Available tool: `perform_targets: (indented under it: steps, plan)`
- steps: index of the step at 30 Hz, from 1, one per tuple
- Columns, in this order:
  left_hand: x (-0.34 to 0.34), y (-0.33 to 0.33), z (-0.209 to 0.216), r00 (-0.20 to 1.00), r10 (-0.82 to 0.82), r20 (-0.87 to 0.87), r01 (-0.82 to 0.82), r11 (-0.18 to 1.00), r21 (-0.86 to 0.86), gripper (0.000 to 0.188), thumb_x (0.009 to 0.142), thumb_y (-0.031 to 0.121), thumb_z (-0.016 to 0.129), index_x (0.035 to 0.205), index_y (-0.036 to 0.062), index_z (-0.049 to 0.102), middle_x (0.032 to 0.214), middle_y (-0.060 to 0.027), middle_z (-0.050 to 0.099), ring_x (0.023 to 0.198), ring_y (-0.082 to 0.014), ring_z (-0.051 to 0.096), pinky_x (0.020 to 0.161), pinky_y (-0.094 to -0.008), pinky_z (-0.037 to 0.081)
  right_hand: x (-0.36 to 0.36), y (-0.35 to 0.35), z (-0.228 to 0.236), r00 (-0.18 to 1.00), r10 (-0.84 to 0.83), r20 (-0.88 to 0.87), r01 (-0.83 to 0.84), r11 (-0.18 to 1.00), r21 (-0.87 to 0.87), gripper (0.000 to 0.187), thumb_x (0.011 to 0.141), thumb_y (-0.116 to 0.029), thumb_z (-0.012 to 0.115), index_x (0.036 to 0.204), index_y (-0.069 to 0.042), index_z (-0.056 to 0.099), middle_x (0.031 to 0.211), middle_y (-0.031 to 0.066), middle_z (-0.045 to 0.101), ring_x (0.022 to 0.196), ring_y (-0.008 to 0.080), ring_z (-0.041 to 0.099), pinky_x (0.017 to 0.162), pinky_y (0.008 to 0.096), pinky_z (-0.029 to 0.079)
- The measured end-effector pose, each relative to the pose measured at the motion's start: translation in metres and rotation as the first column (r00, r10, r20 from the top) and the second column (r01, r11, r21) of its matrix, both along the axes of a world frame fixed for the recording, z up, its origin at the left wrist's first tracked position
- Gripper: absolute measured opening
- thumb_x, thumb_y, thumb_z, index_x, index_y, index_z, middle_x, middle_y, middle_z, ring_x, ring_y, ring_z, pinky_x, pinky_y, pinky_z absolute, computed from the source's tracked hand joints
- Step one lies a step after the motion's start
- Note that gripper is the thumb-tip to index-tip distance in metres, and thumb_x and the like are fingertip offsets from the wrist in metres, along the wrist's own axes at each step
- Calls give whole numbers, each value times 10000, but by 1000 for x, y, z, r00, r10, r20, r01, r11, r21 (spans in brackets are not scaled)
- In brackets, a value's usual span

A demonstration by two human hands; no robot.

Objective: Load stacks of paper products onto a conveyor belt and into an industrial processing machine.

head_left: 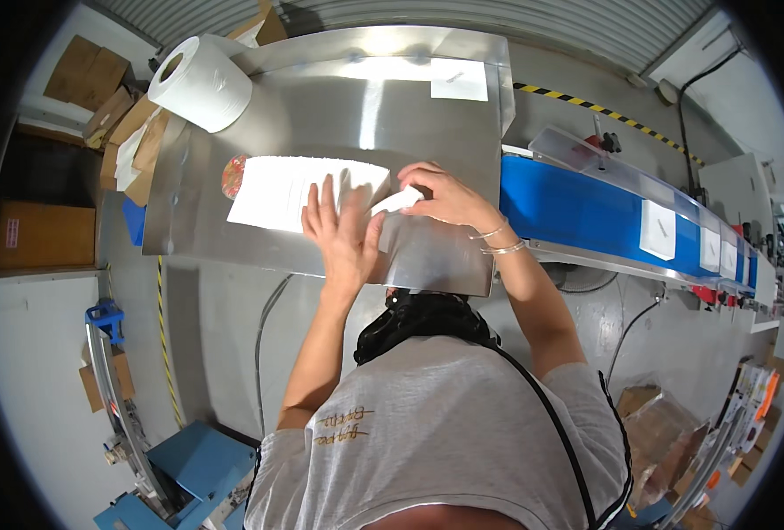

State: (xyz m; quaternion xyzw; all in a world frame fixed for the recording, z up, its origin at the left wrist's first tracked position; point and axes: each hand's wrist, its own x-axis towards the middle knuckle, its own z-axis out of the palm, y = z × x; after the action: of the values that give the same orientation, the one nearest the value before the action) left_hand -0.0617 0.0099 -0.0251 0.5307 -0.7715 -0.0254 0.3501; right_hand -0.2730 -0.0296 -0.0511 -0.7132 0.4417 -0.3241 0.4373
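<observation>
A white, soft-looking sheet (272,196) lies lengthwise on the metal table, its surface lightly creased. My left hand (343,230) rests on its right part, fingers spread and slightly blurred. At the sheet's right end my right hand (440,196) pinches a raised, folded strip of white material between thumb and fingers. Whether that strip joins the sheet is hard to tell beside my left hand. From under the sheet's left end peeks a round, red-patterned thing (232,177), mostly covered.
A big white roll (202,84) stands at the table's (321,115) back left. A flat white piece (459,79) lies at its back right corner. Rightward runs a blue conveyor belt (568,199) with several white pieces and a clear side guard. Cardboard boxes (136,146) sit beyond the left edge.
</observation>
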Motion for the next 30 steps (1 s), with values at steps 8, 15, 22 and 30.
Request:
perform_targets:
  steps: [8,15,22,30]
  plan:
    - [16,-9,-14,999,40,11,-39,999,-29,299,808,47,671,1105,80,664,1329,-140,493,1280,-372,393,1054,-512,270,-127,53,-29,719,-594,-362,691,666,279,480,876,-365,651,1154,10,538,982,142,619,866,195,574,780,339,475]
    - [13,-7,-12,998,66,7,-66,998,-18,263,774,30,676,1020,120,700,1336,-110,497,1306,-371,369,1066,-555,224,-135,56,-23,269,-834,-482,622,533,-574,517,735,-268,780,1145,-34,567,1076,181,611,996,348,584,873,430,465]
    - [13,-8,3,993,-80,86,75,996,53,269,793,95,690,1058,139,691,1469,-137,371,1384,-399,246,1080,-605,138,15,-3,-4,995,-90,46,93,994,-65,475,786,-192,742,1229,-154,573,1315,113,501,1206,258,487,954,365,446]
    - [34,-10,-4,998,39,43,-40,999,36,331,805,75,691,1135,73,658,1386,-167,447,1313,-388,355,1058,-490,297,-68,33,-25,865,-499,-48,486,813,322,486,921,-330,630,1245,13,516,1049,62,647,910,141,609,810,290,496]
